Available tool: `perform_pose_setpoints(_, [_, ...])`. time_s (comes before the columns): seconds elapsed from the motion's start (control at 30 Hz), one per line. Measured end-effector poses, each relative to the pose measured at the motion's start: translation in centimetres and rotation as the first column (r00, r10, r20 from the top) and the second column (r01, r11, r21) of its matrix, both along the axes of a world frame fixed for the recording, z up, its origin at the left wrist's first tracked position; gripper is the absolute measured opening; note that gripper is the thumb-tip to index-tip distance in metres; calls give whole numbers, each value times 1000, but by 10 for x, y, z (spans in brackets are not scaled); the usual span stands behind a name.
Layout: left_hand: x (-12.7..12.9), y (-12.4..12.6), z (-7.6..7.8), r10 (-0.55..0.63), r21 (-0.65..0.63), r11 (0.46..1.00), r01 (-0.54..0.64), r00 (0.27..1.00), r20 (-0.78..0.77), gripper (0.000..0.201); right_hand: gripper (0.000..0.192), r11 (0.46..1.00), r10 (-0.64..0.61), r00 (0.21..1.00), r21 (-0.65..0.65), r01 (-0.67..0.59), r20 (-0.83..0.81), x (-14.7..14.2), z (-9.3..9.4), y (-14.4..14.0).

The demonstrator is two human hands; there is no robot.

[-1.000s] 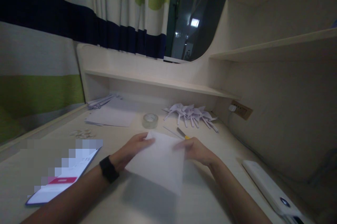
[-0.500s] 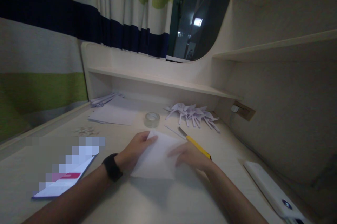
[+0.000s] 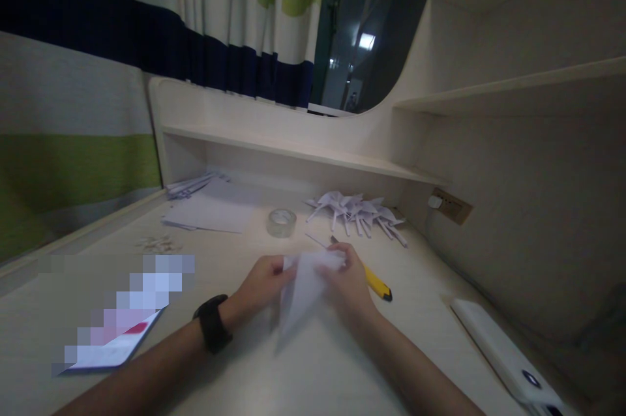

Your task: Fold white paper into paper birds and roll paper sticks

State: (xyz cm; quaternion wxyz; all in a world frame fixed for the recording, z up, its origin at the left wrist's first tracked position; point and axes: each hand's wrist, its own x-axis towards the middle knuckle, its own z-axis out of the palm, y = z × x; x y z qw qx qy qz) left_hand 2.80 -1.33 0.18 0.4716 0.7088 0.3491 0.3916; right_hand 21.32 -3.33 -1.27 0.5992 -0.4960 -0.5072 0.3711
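Note:
A white sheet of paper (image 3: pixel 306 289) is held up between both hands over the desk, bent into a slanting shape with one corner pointing down. My left hand (image 3: pixel 268 282) pinches its left edge between thumb and fingers; a black watch sits on that wrist. At the upper right of the sheet, my right hand (image 3: pixel 349 279) grips it, slightly blurred. Just behind the right hand lies a yellow utility knife (image 3: pixel 378 283), partly covered by it. A thin white stick (image 3: pixel 317 240) lies beside the blade. The roll of clear tape (image 3: pixel 282 223) stands beyond the paper.
Several paper pinwheels (image 3: pixel 357 210) lie at the back right. Stacked paper sheets (image 3: pixel 210 207) and rolled paper sticks (image 3: pixel 190 186) are at the back left. Small white pieces (image 3: pixel 159 244) lie near a partly blurred tablet (image 3: pixel 105 354). A white device (image 3: pixel 503 354) lies right.
The paper has gone from lying nearly flat to being lifted and bent. My right hand has moved up and closed on its upper right part, now covering more of the knife.

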Motion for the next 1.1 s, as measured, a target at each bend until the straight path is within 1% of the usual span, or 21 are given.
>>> perform_pose_setpoints(0.1, [1,-2,1,-7,-91,996,15,996,91,53,55,997,-72,995,19,70,67,3,1,0])
perform_pose_setpoints(0.17, [2,-2,0,22,-152,988,-1,990,140,55,58,994,-103,988,43,99,110,5,3,-1])
perform_pose_setpoints(0.23, [3,-2,-2,87,-135,988,-72,990,109,52,60,990,-123,985,83,114,125,5,7,-3])
perform_pose_setpoints(0.3, [3,-3,-2,154,-80,986,-150,987,50,46,67,986,-130,986,119,118,106,2,13,-6])
perform_pose_setpoints(0.37, [2,-4,-1,175,-56,984,-172,983,49,37,82,988,-98,994,126,92,44,-1,18,-10])
perform_pose_setpoints(0.47, [2,-6,3,179,-73,983,-171,975,132,28,109,992,-20,992,117,35,-127,-4,23,-13])
perform_pose_setpoints(0.53, [2,-6,5,191,-101,979,-174,965,180,27,113,994,12,973,107,13,-229,-4,21,-13])
perform_pose_setpoints(0.6, [1,-5,7,188,-129,978,-163,960,207,28,102,996,77,953,64,-61,-293,-5,16,-11])
perform_pose_setpoints(0.67, [1,-5,7,169,-138,980,-142,963,208,29,82,984,171,927,18,-175,-333,-7,9,-10])
perform_pose_setpoints(0.73, [1,-5,6,143,-130,984,-120,972,185,30,64,972,220,900,4,-236,-376,-11,4,-10])
perform_pose_setpoints(0.83, [2,-4,2,92,-110,991,-75,984,154,30,52,978,183,854,-2,-211,-487,-19,3,-14])
perform_pose_setpoints(0.9, [2,-4,0,74,-106,993,-58,986,148,30,46,979,156,835,-32,-203,-528,-23,5,-18])
perform_pose_setpoints(1.0, [3,-6,0,104,-105,990,-90,985,138,34,39,975,126,856,-96,-199,-501,-25,8,-21])
perform_pose_setpoints(1.1, [3,-8,3,137,-93,988,-125,980,142,36,39,979,106,868,-104,-178,-485,-23,7,-20])
